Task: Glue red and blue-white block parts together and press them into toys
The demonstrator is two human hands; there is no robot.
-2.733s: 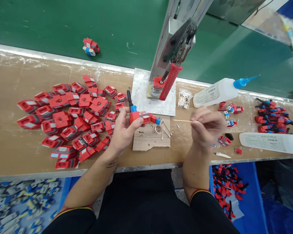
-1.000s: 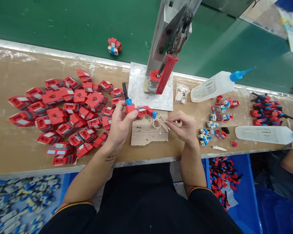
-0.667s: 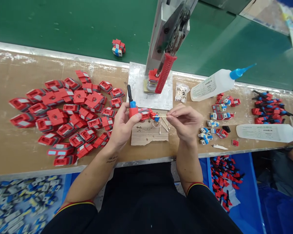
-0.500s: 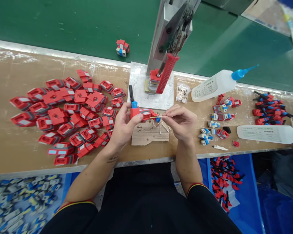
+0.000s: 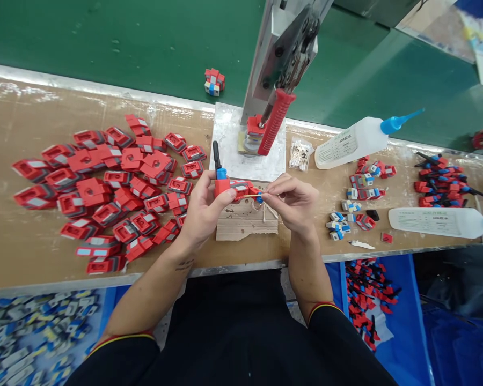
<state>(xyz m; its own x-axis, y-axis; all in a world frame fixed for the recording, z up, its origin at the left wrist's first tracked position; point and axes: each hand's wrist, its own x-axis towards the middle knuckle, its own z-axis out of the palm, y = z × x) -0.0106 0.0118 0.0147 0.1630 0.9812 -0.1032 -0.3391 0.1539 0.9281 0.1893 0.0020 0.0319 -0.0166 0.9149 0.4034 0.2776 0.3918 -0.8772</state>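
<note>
A green conveyor belt (image 5: 104, 37) is seen behind the brown table (image 5: 32, 241), where a lever press (image 5: 279, 80) stands on its metal plate. A heap of red parts (image 5: 112, 182) is spread to the left; two glue bottles (image 5: 358, 142) lie to the right. Above a wooden block (image 5: 245, 225), a red toy assembly (image 5: 233, 187) is clamped in the left hand (image 5: 203, 212) — long axis left to right, black stem upward. A thin stick (image 5: 251, 195) is pinched by the right hand (image 5: 293, 203), its tip touching the blue end.
</note>
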